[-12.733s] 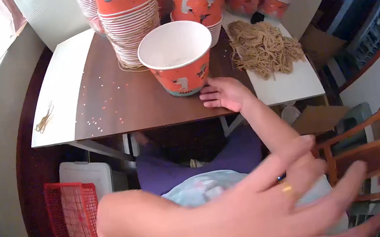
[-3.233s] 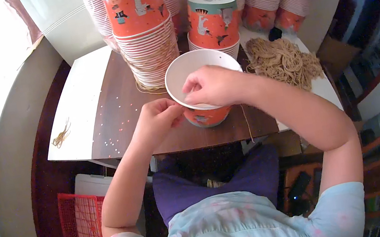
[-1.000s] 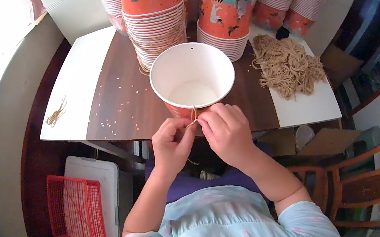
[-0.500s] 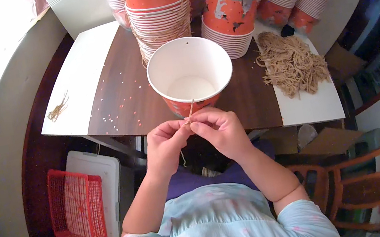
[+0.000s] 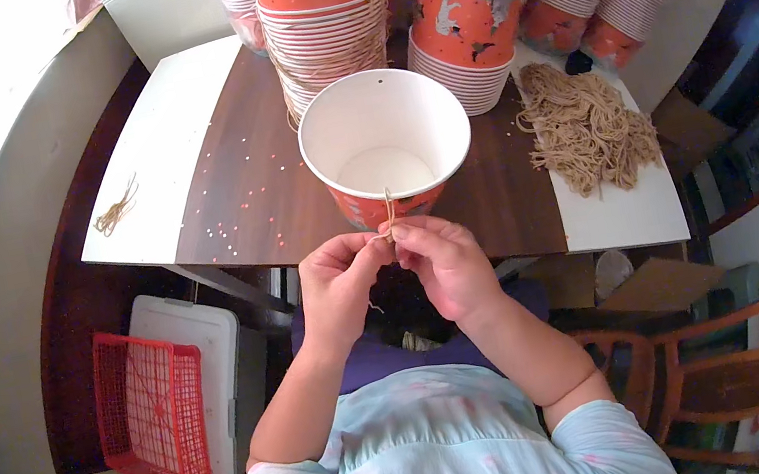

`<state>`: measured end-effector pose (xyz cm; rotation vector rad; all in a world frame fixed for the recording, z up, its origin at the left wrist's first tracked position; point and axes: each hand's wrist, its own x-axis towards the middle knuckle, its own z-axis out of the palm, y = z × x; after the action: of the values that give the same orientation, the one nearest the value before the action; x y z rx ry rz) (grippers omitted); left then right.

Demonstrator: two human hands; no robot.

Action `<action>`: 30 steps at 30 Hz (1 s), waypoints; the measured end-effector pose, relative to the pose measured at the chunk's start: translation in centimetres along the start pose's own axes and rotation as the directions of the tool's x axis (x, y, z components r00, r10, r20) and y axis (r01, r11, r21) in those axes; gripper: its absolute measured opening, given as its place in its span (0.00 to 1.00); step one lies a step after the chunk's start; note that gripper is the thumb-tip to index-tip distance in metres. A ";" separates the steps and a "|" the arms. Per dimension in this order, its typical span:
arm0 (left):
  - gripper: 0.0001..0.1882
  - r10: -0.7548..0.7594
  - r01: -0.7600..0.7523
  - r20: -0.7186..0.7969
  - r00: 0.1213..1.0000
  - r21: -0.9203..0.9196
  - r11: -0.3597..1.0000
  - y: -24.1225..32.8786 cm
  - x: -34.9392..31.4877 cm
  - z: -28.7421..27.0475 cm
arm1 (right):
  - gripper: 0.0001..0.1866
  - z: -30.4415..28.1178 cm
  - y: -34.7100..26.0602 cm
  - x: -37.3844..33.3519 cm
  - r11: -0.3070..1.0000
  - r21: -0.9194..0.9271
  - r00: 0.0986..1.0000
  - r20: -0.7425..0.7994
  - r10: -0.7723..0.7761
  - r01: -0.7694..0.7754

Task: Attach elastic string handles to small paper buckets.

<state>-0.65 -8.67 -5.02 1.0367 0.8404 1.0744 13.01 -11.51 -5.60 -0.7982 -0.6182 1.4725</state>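
Note:
A large paper bucket (image 5: 427, 117), white inside and orange outside, stands upright at the table's front edge. From its near rim a tan cord (image 5: 390, 205) runs down to my hands. My left hand (image 5: 343, 274) pinches the cord between thumb and forefinger. Close against it, my right hand (image 5: 445, 261) pinches the same cord with its thumb and fingertips. A loose end of the cord hangs below the fingers. The bucket's far rim has a small hole. Where the cord crosses itself is partly hidden by my fingertips.
Behind the bucket rises a stack of nested buckets (image 5: 326, 33); a shorter stack (image 5: 466, 39) is on its right. A heap of tan cords (image 5: 588, 124) lies at right, a few cords (image 5: 118, 214) at left. A red basket (image 5: 152, 414) and wooden chair (image 5: 728, 368) flank me.
My fingertips have shifted slightly up and right along the cord, which now forms a narrow loop near the rim. My right hand has turned a little.

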 end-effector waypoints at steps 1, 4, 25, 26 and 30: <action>0.06 -0.021 0.021 0.001 1.000 -0.058 0.998 -0.2 0.0 -0.1 | 0.09 0.1 0.0 0.0 0.998 -0.046 0.999 -0.004 -0.044 0.043; 0.05 -0.025 0.027 0.012 1.000 -0.157 0.987 -0.6 0.1 -0.1 | 0.09 0.2 0.4 0.2 0.937 -0.255 0.964 -0.049 -0.260 0.240; 0.05 0.323 -0.310 -0.056 0.945 0.161 0.937 -1.0 -0.1 1.0 | 0.06 -0.8 -0.3 0.7 0.997 -0.038 0.997 -0.031 0.066 -0.067; 0.06 0.420 -0.399 -0.081 0.904 0.195 0.896 -0.9 -0.1 1.1 | 0.06 -0.7 -0.4 0.7 0.997 -0.037 0.997 -0.031 0.065 -0.067; 0.09 0.647 -0.603 0.033 0.762 0.398 0.691 -1.1 -0.1 0.5 | 0.07 0.1 -0.6 0.4 0.995 -0.100 1.000 -0.012 0.001 -0.002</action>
<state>0.12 -9.07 -5.90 1.6966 0.8208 1.5965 13.35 -11.02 -5.15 -0.8848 -0.6873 1.4462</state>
